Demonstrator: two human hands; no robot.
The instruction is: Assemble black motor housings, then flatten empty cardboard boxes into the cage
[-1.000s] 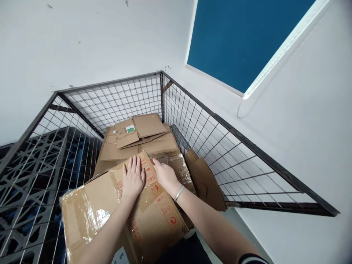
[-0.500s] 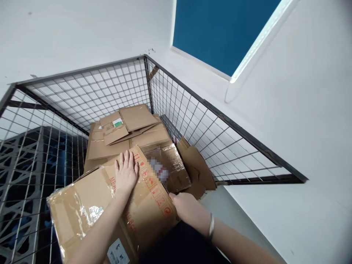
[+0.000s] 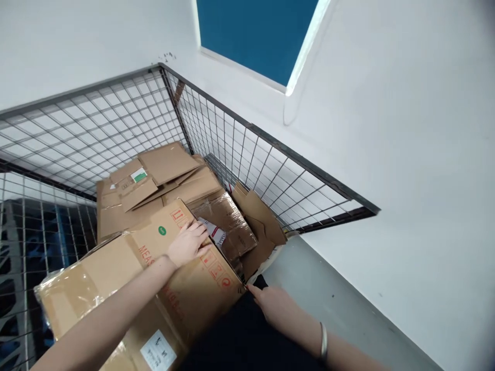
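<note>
A large flattened cardboard box with red printing, clear tape and a white label lies slanted in front of me. My left hand rests on its upper face, fingers stretched out and slightly apart near the far right edge. At the box's right corner, the fingers of my right hand are closed on the cardboard edge; the thumb side is partly hidden. Just beyond that edge sits a brown carton wrapped in shiny tape. More flattened cardboard is stacked behind, one piece bearing a green and white label.
A wire mesh cage with dark metal rails surrounds the cardboard on the back and sides. Plastic pallets stand beyond the left mesh. White walls and a blue panel rise behind. Grey floor shows at right.
My left hand has slid right to the box's edge, uncovering a green round sticker. My right hand stays at the corner, which has shifted slightly lower. The camera view has turned right.
</note>
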